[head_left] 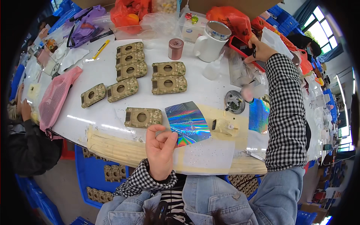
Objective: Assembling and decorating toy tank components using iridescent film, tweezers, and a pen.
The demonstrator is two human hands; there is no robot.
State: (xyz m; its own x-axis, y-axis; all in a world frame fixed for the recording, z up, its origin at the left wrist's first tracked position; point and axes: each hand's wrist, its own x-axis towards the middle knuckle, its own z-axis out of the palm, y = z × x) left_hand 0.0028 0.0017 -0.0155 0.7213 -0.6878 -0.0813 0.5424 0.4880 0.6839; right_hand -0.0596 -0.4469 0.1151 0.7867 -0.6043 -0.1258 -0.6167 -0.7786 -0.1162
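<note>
My left hand (161, 152) pinches a shiny holographic sheet (188, 123) between thumb and fingers, above the table's near edge. Just beyond it lies a camouflage toy tank hull (153, 119) with a round hole in its top. Several similar hulls (129, 70) stand in groups farther back. My right hand (262, 50) reaches to the far right, its fingers closed around a small dark thing I cannot make out. It is beside a red-edged dark object (240, 47) that looks like a phone. A tan toy tank part (225, 127) sits right of the sheet.
A white mug (210, 47), a pink can (175, 49) and a clear squeeze bottle (213, 70) stand at the back. Right of centre is a round metal dish (235, 102) with dark bits. A pink mesh bag (60, 95) lies left. Blue trays (83, 176) hold hulls below the table.
</note>
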